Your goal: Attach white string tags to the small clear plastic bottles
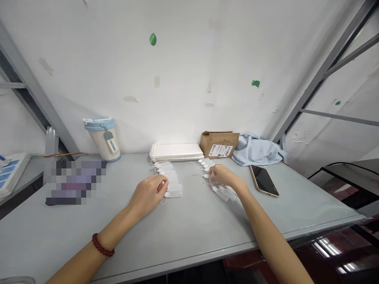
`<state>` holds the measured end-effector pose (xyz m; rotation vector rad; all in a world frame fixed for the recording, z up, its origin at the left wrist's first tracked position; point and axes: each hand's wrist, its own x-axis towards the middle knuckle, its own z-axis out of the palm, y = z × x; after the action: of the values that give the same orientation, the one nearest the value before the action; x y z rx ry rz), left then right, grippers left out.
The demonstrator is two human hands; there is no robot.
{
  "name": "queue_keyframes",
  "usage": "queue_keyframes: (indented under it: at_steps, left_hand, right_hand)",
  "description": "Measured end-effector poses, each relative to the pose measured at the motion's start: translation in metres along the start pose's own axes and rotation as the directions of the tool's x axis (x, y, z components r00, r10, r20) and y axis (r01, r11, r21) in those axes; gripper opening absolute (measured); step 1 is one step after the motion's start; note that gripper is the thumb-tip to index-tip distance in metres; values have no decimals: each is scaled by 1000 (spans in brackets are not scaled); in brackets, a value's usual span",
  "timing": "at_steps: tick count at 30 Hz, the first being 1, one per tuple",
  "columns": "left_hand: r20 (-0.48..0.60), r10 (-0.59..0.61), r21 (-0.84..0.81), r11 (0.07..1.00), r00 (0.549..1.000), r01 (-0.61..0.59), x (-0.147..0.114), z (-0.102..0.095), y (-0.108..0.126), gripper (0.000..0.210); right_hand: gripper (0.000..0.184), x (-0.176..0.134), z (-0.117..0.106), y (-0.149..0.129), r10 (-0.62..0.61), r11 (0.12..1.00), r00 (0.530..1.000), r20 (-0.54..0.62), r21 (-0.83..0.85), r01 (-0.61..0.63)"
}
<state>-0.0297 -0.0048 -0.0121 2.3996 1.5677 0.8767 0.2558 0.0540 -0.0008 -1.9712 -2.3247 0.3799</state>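
Note:
Two groups of small translucent tubes with white caps and thin string loops lie on the grey table. My left hand (151, 193) rests at the cap ends of the left group of tubes (174, 187), fingers curled in; whatever they grip is hidden. Over the right group of tubes (222, 193), my right hand (222, 175) is closed with its fingertips down at a white-capped tube (206, 176). The hand covers part of that group. A dark red beaded bracelet (102, 245) circles my left wrist.
Against the wall stand a stack of white trays (177, 150), an opened cardboard box (219, 145) and a light blue cloth (257, 150). A phone (264, 180) lies right of my right hand. Further left are a lidded cup (103, 140) and a blurred-out item (77, 182).

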Motion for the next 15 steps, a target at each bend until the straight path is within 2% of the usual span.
queue_keyframes:
  at_steps: [8,15]
  left_hand:
    - [-3,6,-3,1000,1000,-6,0,1,0,23]
    - [-9,14,-5,1000,1000,-14,0,1,0,23]
  right_hand:
    - [16,-9,1,-21,-130,989,990,-52,62,133]
    - [13,-14,3,-35,-313,925,917,-246,137,353]
